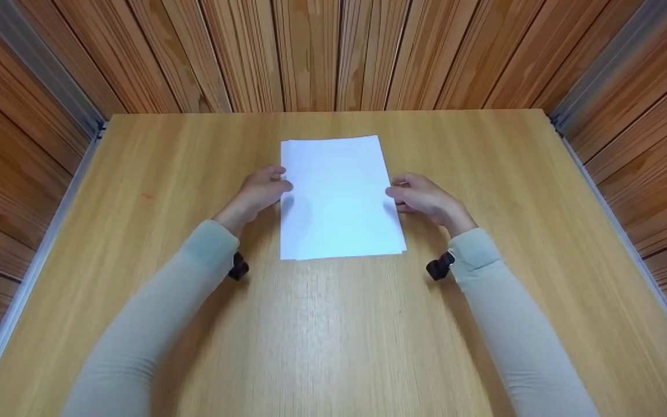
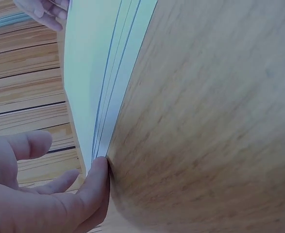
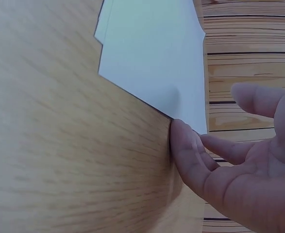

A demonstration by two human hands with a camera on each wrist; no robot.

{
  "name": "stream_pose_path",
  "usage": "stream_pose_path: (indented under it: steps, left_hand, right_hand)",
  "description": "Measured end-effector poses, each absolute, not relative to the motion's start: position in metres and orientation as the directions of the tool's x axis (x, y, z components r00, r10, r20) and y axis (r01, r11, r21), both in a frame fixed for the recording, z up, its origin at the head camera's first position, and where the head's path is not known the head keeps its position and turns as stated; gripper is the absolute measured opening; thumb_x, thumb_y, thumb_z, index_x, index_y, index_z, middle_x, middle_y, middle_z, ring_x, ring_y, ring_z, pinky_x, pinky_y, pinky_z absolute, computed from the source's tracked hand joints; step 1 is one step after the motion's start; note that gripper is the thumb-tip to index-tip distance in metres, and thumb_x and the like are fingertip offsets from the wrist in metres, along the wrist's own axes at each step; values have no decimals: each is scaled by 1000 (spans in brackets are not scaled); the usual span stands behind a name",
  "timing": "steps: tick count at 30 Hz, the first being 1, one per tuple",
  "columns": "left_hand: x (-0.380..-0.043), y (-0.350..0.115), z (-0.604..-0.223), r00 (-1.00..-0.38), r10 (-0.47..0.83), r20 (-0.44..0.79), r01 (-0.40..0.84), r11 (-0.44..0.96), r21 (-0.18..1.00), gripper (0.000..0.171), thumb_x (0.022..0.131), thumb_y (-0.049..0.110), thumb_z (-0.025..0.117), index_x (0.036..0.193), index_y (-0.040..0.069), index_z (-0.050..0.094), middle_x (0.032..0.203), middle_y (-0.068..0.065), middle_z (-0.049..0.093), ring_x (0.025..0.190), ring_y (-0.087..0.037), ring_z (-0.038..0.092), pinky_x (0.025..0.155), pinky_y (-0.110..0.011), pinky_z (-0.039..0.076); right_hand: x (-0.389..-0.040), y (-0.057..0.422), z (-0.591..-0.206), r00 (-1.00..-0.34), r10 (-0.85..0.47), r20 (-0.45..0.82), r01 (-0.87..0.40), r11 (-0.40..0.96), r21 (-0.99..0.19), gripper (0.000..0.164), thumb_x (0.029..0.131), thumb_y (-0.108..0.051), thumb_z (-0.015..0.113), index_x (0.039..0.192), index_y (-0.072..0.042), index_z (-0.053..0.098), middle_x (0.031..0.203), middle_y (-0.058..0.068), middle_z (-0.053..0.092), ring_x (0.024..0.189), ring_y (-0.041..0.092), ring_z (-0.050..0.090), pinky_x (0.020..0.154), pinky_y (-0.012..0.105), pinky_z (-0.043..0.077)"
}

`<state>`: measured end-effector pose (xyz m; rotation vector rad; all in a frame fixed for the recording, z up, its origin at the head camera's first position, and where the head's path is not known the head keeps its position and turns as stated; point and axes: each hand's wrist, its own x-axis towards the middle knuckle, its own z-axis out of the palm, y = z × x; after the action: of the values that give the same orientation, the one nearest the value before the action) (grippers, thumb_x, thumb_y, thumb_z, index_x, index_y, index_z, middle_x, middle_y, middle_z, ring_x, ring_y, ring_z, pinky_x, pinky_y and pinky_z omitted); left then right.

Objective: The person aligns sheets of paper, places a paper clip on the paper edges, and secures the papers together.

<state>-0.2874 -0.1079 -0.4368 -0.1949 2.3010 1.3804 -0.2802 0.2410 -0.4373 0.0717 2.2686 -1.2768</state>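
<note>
Several white sheets of paper [image 1: 336, 197] lie in a loose stack on the wooden table, their edges not quite lined up. At the stack's left side is my left hand [image 1: 261, 191]; in the left wrist view its fingertips [image 2: 99, 167] touch the paper edges low at the tabletop, with the thumb raised apart from the sheets. Opposite it, my right hand [image 1: 423, 197] is at the right edge. The right wrist view has a fingertip [image 3: 181, 131] against the paper's side, the thumb held off it. Neither hand is curled round the paper.
The wooden table [image 1: 333, 336] ends at a wall of wood planks [image 1: 310, 58] behind, with plank walls at both sides too. Metal rails [image 1: 38, 243] run along the side edges. Dark wrist cameras [image 1: 440, 266] hang under the cuffs.
</note>
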Motion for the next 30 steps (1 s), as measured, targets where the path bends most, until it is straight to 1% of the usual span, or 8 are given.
stream_pose_path:
  steps: [2,8,17,23,26,30]
  left_hand:
    - [-289,-108,-436,-884,106,-456,-357,477,803,63,106,33,62,163,17,39,167,-7,40,144,-28,46,122,-49,37]
    - [-293,-111,-433,-865,103,-490,-399,449,799,62,108,30,60,163,14,38,164,-11,44,140,-29,52,123,-46,38]
    - [-293,-111,-429,-859,86,-505,-412,470,781,61,107,35,61,161,16,41,156,-6,50,131,-26,55,120,-44,41]
    - [-293,-109,-427,-850,67,-523,-429,488,760,61,107,36,61,161,15,40,155,-6,50,135,-27,54,122,-47,38]
    - [-295,-108,-425,-836,64,-545,-453,482,750,62,107,37,61,161,15,39,156,-7,49,138,-27,53,123,-47,37]
    - [-297,-108,-423,-809,72,-584,-498,445,745,67,106,38,62,164,17,34,159,-5,46,141,-25,51,124,-45,35]
  right_hand:
    - [-281,239,-437,-856,-211,-472,297,547,-783,73,110,-35,58,166,-1,27,159,19,45,138,33,52,117,37,45]
    - [-283,235,-434,-853,-225,-471,301,525,-796,71,111,-33,56,166,0,26,161,21,44,142,33,51,118,41,45]
    - [-286,233,-436,-861,-216,-461,292,532,-795,70,112,-34,55,167,-3,25,163,20,42,143,33,50,119,41,44]
    - [-285,230,-436,-867,-202,-456,293,533,-794,71,111,-35,56,168,-6,25,163,17,42,138,31,51,118,39,45]
    - [-285,228,-436,-871,-192,-452,294,534,-793,72,110,-36,57,168,-7,25,162,16,44,135,30,51,117,37,46]
    - [-285,226,-436,-874,-184,-450,300,525,-797,72,110,-37,58,168,-8,26,159,14,46,134,30,52,115,36,46]
